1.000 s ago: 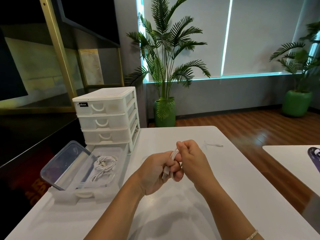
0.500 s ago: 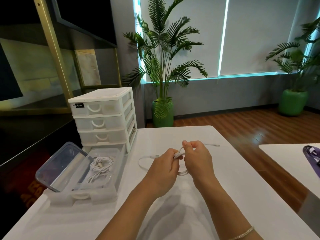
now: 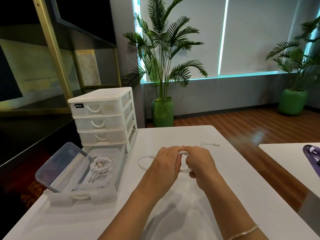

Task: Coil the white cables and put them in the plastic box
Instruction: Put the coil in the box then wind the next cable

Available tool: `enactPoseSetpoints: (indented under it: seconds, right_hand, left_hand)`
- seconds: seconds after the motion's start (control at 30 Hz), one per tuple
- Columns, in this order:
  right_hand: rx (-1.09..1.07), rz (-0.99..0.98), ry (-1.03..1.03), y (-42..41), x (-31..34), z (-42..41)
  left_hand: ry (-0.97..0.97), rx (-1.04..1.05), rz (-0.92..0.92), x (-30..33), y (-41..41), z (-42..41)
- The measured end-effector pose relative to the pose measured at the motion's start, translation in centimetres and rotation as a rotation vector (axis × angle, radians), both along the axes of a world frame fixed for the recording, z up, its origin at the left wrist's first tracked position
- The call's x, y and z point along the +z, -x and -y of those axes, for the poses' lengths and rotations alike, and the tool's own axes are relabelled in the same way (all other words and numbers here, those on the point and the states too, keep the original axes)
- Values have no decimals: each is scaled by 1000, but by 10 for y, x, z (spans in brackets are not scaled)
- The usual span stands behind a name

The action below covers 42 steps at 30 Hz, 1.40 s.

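Landmark: we place everything from the plastic box (image 3: 119, 163), open at the table's (image 3: 173, 213) left edge.
Left hand: our left hand (image 3: 164, 163), right of the box, has its fingers curled round the top of the white cable (image 3: 185, 170).
Right hand: our right hand (image 3: 199, 163), farther right and touching the left at the knuckles, pinches the same loop, fingers curled shut on it.
Cable: the loop hangs between both hands above the table; a slack tail (image 3: 142, 161) curves back toward the box, and a loose end (image 3: 212, 144) lies on the table beyond the right hand.
Already stored: coiled cables (image 3: 100, 168) lie inside the box, its clear lid (image 3: 58, 167) tilted up on the far-left side.
Doing it well: we judge the coil half wound. We should keep each turn the same size, draw the tail in without twisting, and hold the bundle firmly so it does not spring apart on the way to the box.
Writing: the drawer unit (image 3: 102, 118) behind the box bears a black label (image 3: 78, 106) ending in "box"; we cannot read the first letters.
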State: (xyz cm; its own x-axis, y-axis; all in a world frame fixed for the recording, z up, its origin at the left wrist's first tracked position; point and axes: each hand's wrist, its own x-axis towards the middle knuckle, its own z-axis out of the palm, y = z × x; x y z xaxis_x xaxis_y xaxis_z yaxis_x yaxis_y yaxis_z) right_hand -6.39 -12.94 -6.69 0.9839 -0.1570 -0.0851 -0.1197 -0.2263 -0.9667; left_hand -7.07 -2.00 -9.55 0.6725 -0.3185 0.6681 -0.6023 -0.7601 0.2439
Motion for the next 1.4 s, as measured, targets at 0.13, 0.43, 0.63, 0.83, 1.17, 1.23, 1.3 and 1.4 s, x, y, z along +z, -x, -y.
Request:
enactPoseSetpoints:
  seconds: [0.13,0.43,0.63,0.83,1.17,1.23,1.3,1.4]
  right_hand:
    - [-52,93,56,-1,-1,-3]
    - [37,506,501,6,-3,-6]
    - [17,526,718,9,-3,-4]
    - [-6,509,623,4,-4,-4]
    - [106,249,184,7,0,-9]
    - [81,229,130,7,0,-9]
    - [73,218,90,6,1,-9]
    - [77,188,29,7,2,-9]
  left_hand:
    - [116,104,-148,3,-1,0]
    - [322,272,-382,16,-1,-10]
    - [727,126,-656,22,-1,-13]
    - [706,18,-598,22,0,-12]
    - [278,97,-231,16,-1,-18]
    - [249,107,-212,15,-1,-18]
    - [227,124,-198,14,-1,-19]
    - [199,130,-197,11,-3,-20]
